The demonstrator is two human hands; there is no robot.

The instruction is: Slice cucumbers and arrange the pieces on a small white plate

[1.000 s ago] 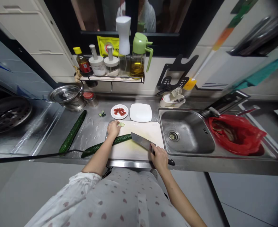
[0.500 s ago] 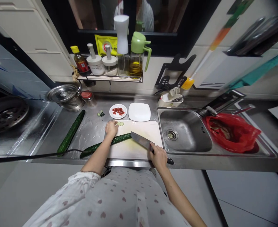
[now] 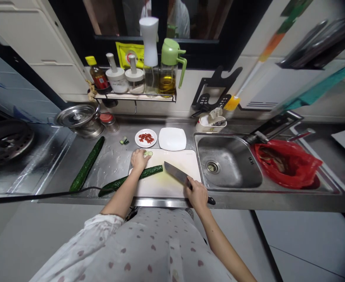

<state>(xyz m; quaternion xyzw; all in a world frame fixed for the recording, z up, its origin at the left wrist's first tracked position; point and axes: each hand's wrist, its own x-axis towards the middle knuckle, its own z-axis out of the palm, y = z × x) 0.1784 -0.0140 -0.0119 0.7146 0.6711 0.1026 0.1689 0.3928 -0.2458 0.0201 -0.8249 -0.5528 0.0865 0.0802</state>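
My right hand [image 3: 197, 192] grips the black handle of a broad kitchen knife [image 3: 176, 172]. Its blade slants over the cutting board [image 3: 186, 159], the tip a little right of the cut end of a long green cucumber [image 3: 152, 171]. That cucumber runs left off the board, passing partly beneath my left forearm. At the board's upper left, the fingers of my left hand [image 3: 139, 159] are drawn together on a few pale cucumber slices [image 3: 149, 153]; the fingertips are partly hidden.
A second cucumber [image 3: 87, 164] lies on the steel counter at left. Behind the board are a small plate [image 3: 137, 143] with chopped red pieces, a white square plate [image 3: 172, 139] and cucumber scraps [image 3: 124, 140]. The sink [image 3: 231, 168] and a red plastic bag [image 3: 298, 166] are at right.
My left fingers have closed in on the slices, which now sit bunched against them. The knife tip has shifted slightly right, leaving a small gap from the cucumber's cut end.
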